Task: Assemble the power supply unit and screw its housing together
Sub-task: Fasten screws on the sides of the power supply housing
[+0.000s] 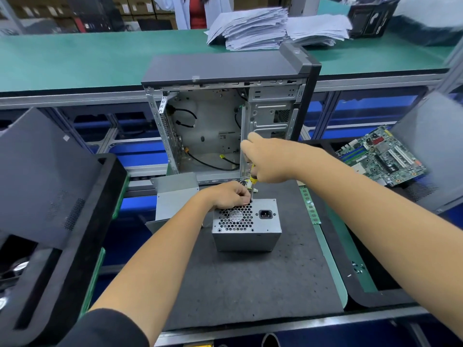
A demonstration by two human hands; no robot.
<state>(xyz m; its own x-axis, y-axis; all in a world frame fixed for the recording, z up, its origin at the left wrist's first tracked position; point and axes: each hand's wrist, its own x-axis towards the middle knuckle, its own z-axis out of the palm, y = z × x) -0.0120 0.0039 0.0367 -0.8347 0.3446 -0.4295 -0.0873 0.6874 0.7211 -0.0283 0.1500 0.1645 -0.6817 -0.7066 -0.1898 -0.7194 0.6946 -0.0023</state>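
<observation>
A grey metal power supply unit (pixel 265 234) stands on a dark foam mat (pixel 250 284), its honeycomb fan grille and power socket facing up. My left hand (pixel 229 195) rests on the unit's far left top corner, fingers pinched at the screw hole. Above it, my right hand (pixel 265 161) grips a yellow-handled screwdriver (pixel 253 180) held upright, its tip pointing down at that same corner. Whatever lies under my left fingertips is hidden.
An open, empty computer case (pixel 225 121) stands just behind the mat. A loose grey metal cover (pixel 175 196) lies to the left of the unit. A motherboard (pixel 380 156) sits at the right, a RAM stick (pixel 310 209) lies along the mat's right edge, and paper stacks (pixel 270 28) sit on the far bench.
</observation>
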